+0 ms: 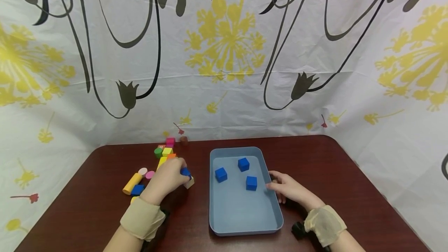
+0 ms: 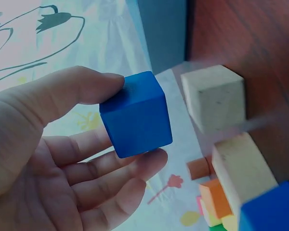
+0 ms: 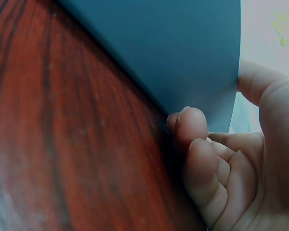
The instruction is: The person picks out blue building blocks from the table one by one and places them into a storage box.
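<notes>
My left hand (image 1: pixel 168 179) pinches a blue cube (image 2: pixel 137 115) between thumb and fingers, over the block pile left of the tray. Close by this cube lies a pale wooden block (image 2: pixel 214 98). Three blue cubes sit inside the grey-blue tray (image 1: pixel 245 219), one of them a cube (image 1: pixel 251 183) close to its right wall. At that wall, my right hand (image 1: pixel 290 188) grips the tray's side. The right wrist view shows the thumb (image 3: pixel 255 82) over the rim and curled fingers (image 3: pixel 191 126) against the outer face, low by the table.
Left of the tray lie several coloured blocks, among them a yellow cylinder (image 1: pixel 132 184), another blue block (image 1: pixel 137 190), a pink disc (image 1: pixel 150 174) and a green piece (image 1: pixel 158 152). A brown piece (image 1: pixel 183 140) stands near the back edge of the dark wood table (image 1: pixel 315 151). Behind hangs a patterned curtain (image 1: pixel 224 108).
</notes>
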Demonstrator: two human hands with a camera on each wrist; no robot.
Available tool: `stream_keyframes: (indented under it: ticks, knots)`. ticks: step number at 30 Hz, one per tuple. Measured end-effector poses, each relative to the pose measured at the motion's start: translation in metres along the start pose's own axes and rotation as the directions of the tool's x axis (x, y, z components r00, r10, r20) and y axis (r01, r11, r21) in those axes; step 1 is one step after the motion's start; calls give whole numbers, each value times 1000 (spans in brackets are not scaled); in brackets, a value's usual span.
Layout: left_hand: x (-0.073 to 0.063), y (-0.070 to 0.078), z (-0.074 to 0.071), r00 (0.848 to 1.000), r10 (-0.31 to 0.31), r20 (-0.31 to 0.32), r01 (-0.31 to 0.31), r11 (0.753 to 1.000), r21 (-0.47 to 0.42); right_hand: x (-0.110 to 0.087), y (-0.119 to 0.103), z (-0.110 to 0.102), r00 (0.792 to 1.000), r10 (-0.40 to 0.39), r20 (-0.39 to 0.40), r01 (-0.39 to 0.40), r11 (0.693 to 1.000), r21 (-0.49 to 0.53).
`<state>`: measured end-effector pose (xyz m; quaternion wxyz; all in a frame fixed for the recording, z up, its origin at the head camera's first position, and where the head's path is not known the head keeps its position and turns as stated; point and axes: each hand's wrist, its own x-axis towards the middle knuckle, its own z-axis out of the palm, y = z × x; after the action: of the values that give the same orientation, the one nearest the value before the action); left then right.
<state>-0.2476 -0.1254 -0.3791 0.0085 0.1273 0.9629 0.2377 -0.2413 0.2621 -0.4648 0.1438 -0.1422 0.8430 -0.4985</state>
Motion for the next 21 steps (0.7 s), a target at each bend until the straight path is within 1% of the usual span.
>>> stream_keyframes:
  ticks: [5, 13, 18, 21]
  knots:
    - [11, 8, -4, 999, 45, -15, -46, 999, -21, 1, 1, -1, 1000, 6, -6, -6, 1000, -14]
    - [30, 24, -10, 996, 84, -39, -86, 996, -38, 0, -1, 0, 1000, 0, -3, 0, 1000, -7]
    - [38, 37, -13, 995, 89, -48, -91, 995, -43, 1, 0, 1, 1000, -2, -3, 2, 1000, -16]
    - [43, 43, -13, 996, 84, -39, -86, 995, -55, 0, 0, 1, 1000, -1, -2, 1, 1000, -16]
